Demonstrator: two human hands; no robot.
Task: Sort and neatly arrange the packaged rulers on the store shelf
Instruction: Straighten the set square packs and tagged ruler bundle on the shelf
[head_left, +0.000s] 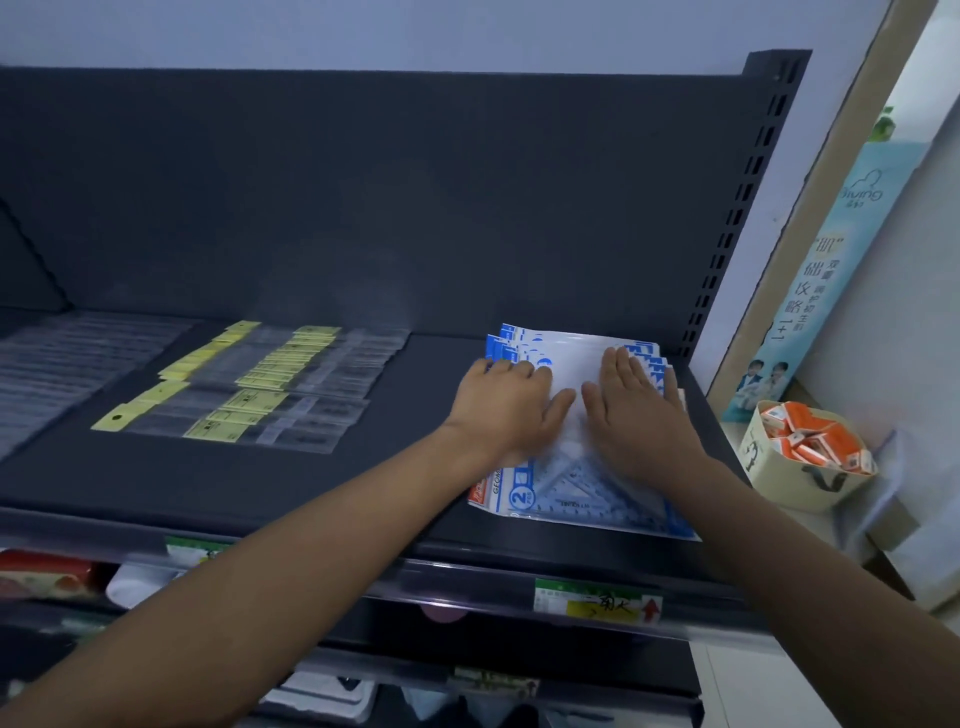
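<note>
Pressing flat on the blue set-square packs, left hand, right hand, fingers straight, grasping nothing, dark shelf.

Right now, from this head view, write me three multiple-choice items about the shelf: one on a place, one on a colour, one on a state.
1. The pile of blue-and-white plastic triangle-ruler packets lies on the dark metal shelf at its: A left end; B middle; C right end.
2. The clear plastic ruler sleeves carry card headers coloured: A red; B yellow; C green.
3. The left hand and right hand: A lift a packet; B rest on the pile; C hang clear of it.

C: the pile is at the far right of the shelf.
B: yellow headers show along the sleeves.
B: both palms lie on the top packet.
</note>
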